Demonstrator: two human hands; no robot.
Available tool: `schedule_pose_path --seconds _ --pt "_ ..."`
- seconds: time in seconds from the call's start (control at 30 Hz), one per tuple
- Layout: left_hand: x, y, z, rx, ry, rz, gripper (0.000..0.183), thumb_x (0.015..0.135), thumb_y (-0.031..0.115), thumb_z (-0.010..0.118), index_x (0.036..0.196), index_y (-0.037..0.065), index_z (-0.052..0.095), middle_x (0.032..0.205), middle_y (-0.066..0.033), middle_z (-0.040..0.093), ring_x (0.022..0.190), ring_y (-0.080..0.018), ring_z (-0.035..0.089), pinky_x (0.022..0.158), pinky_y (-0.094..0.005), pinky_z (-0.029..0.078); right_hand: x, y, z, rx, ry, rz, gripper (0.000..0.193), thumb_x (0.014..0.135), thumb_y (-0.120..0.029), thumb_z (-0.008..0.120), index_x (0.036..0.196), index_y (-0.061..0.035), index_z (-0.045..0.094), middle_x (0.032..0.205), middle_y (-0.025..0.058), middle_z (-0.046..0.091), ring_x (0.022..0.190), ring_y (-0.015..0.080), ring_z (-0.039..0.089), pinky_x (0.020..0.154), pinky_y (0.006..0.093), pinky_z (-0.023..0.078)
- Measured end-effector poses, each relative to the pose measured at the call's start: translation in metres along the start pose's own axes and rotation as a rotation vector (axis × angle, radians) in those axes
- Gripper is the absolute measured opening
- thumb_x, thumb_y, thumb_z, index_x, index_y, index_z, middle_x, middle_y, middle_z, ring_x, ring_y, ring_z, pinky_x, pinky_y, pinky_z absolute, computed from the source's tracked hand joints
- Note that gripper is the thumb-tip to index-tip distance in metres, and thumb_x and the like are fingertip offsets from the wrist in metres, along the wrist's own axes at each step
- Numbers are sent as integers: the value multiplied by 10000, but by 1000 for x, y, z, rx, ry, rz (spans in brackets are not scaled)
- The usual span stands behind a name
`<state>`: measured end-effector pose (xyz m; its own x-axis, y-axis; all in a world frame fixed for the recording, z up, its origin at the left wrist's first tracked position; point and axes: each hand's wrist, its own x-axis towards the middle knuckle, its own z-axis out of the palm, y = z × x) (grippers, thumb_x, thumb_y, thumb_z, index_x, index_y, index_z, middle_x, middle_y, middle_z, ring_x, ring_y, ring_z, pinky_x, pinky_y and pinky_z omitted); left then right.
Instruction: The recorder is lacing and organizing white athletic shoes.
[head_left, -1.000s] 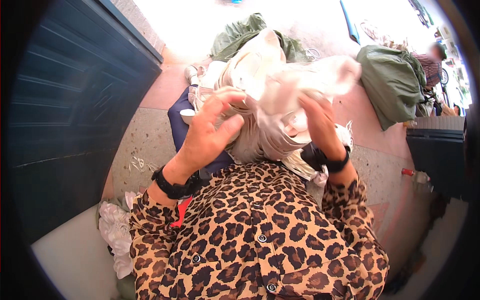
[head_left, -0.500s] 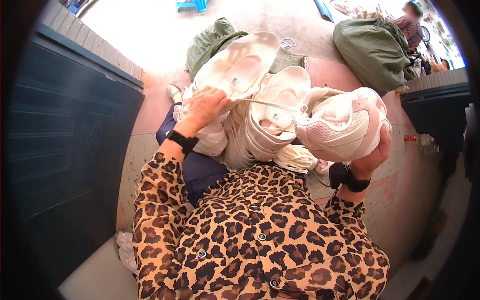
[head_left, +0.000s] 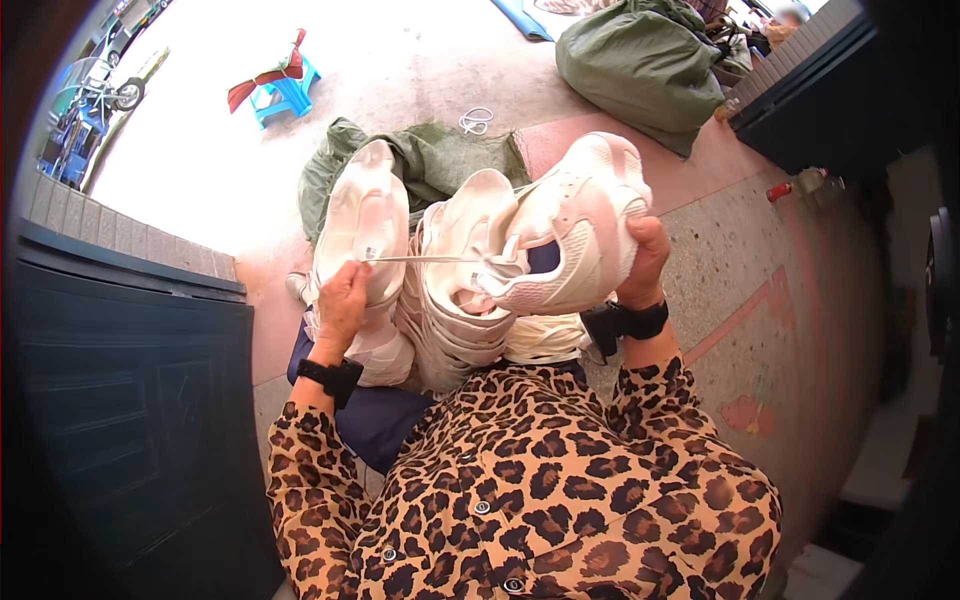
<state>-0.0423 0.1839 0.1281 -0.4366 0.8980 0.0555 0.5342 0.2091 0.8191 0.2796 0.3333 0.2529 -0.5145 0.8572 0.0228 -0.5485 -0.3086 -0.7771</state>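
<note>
My right hand (head_left: 644, 262) grips a white and pale pink sneaker (head_left: 585, 225) by its far right end, holding it up over my lap. From the sneaker's laced part a white shoelace (head_left: 425, 260) runs taut to my left hand (head_left: 342, 302), whose fingers are pinched on it. Under the lace stands a stack of nested white shoe pieces (head_left: 455, 320) on my lap. A second stack of white shoe pieces (head_left: 365, 215) is just beyond my left hand. Close to my right wrist lies a bundle of cream laces (head_left: 545, 338).
Green cloth (head_left: 440, 165) lies beyond the stacks, with a loop of white cord (head_left: 476, 121) on the ground. A full green sack (head_left: 645, 70) stands at the far right. A blue stool (head_left: 283, 95) is at far left. Dark doors (head_left: 130, 400) flank me.
The view has swung right and down. The sneaker has tilted so its opening faces left, and my left hand has come lower, still pulling the lace tight.
</note>
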Motion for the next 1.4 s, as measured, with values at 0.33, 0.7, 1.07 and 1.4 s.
schedule_pose_path --seconds 0.33,0.7,1.07,1.4 --pt "15 22 -78 -744 367 -139 272 941 192 484 704 61 464 562 22 387 520 -73 369 498 -238 347 8 23 -18 -373 18 8 209 846 -117 504 957 16 621 914 43 616 822 115 561 712 251 430" --pt "83 123 -263 -295 420 339 194 904 219 581 807 52 588 596 49 416 524 -38 386 492 -179 319 118 -18 135 -23 -462 -166 248 971 -163 378 1012 4 556 976 93 604 895 172 568 881 306 425" --pt "74 119 -370 59 595 190 210 891 250 604 789 66 596 577 55 414 530 -40 382 518 -193 335 157 55 178 -404 -545 -328 254 963 -143 382 1092 22 525 1078 109 596 993 192 568 919 342 425" --pt "-31 -26 -136 182 112 -127 193 883 157 562 854 -14 647 691 -17 618 591 -71 496 525 -260 402 108 224 30 241 22 410 274 915 -81 366 1102 75 492 1133 162 573 1051 258 552 934 379 433"
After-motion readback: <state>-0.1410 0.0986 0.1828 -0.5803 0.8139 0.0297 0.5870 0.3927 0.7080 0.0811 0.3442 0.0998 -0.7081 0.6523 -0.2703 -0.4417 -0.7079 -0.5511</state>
